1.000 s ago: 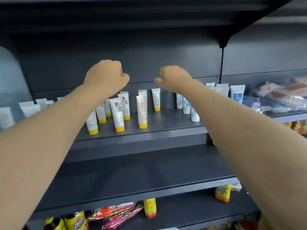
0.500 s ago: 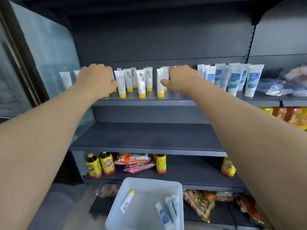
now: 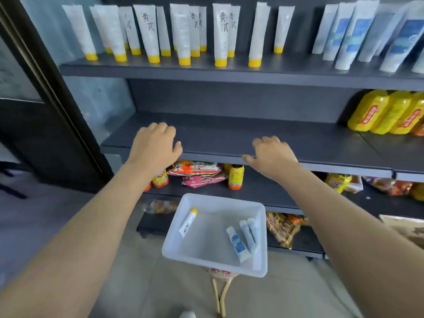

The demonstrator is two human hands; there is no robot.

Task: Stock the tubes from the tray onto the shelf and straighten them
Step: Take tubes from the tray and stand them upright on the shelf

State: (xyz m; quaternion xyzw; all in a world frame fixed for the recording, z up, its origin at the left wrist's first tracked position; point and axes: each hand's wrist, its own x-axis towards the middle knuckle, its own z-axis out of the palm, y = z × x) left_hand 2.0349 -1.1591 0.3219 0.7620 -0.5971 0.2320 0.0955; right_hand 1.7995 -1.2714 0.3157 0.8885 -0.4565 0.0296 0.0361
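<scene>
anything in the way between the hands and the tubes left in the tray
Nothing visible. The left hand and right hand are above the open-topped tray, holding nothing; its yellow-capped tube and three blue tubes lie uncovered.

A shop is shown. Dark shelves (image 3: 229, 72) are stocked in tiers. Identical white tubes with yellow caps (image 3: 146, 31) are lined up along the top of the frame, with blue-labelled tubes (image 3: 353, 35) at upper right. Yellow bottles (image 3: 376, 111) are ranged at middle right and snack packets (image 3: 197, 171) below centre. A white tray (image 3: 218, 199) of loose tubes is seen at bottom centre.
</scene>
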